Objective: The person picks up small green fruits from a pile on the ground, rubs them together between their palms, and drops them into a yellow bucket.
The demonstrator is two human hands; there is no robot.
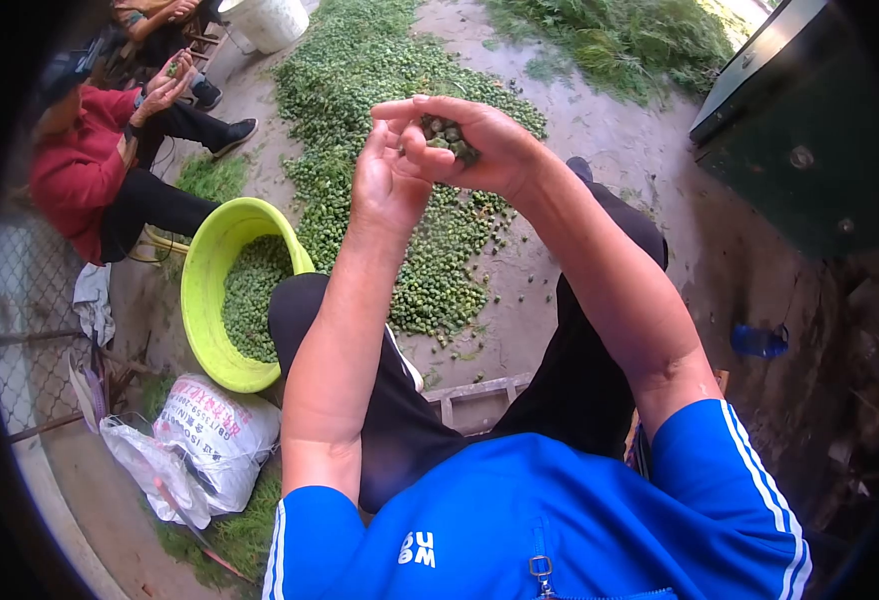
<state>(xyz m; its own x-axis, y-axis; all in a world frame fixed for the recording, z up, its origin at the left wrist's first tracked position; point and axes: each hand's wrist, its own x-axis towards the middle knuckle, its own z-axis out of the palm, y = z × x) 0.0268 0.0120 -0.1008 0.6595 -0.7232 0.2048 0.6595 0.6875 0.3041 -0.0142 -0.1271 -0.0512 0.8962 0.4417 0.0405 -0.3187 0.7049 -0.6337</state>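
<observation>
A handful of small round green pods point(447, 135) lies cupped where my two hands meet, raised above the ground. My right hand point(490, 150) curls around the pods, its thumb side toward the top. Pressed up against it, my left hand point(392, 180) has its fingers bent in toward the same handful; some fingertips overlap and are hard to separate. Below and beyond the hands spreads a large heap of the same green pods point(350, 110). A yellow-green bucket point(200, 290), tilted and partly filled with pods, stands beside my left knee.
Two people sit at the upper left, one in a red top point(85, 170). A white bucket point(270, 22) stands behind them. White sacks point(215, 430) lie at the lower left. Feathery green stalks point(620, 40) are piled at the back, near a dark cabinet point(800, 140).
</observation>
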